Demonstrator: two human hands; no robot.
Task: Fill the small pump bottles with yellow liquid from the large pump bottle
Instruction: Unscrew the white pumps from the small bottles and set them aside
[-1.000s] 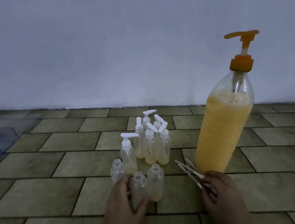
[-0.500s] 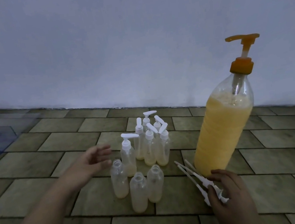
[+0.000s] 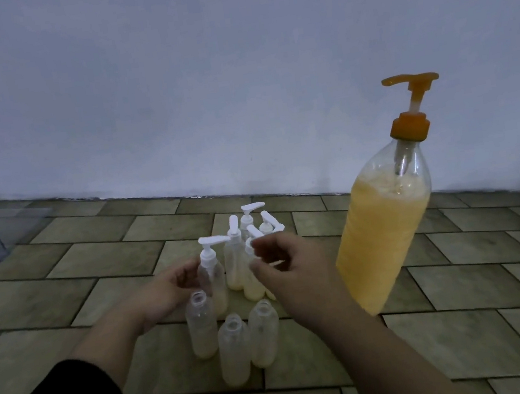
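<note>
1. White-capped small bottle [image 3: 212, 275] stands upright on the tiled floor [image 3: 64, 291], at the near left of the capped cluster.
2. Left hand [image 3: 165, 292] grip apart, just left of it, nearer.
3. Right hand [image 3: 287, 268] pinched; cannot tell on what.
4. Large pump bottle [image 3: 388, 239] stands right, apart.

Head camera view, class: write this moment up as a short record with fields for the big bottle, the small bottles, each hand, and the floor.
large pump bottle: upright on the right, mostly full of yellow liquid, orange pump on
capped small bottles: cluster at the back, white pumps fitted
open small bottles: three in front, no pumps
left hand: open, beside the frontmost capped bottle
right hand: over the cluster, pinching something white, unclear what
floor: greenish tiles
</note>
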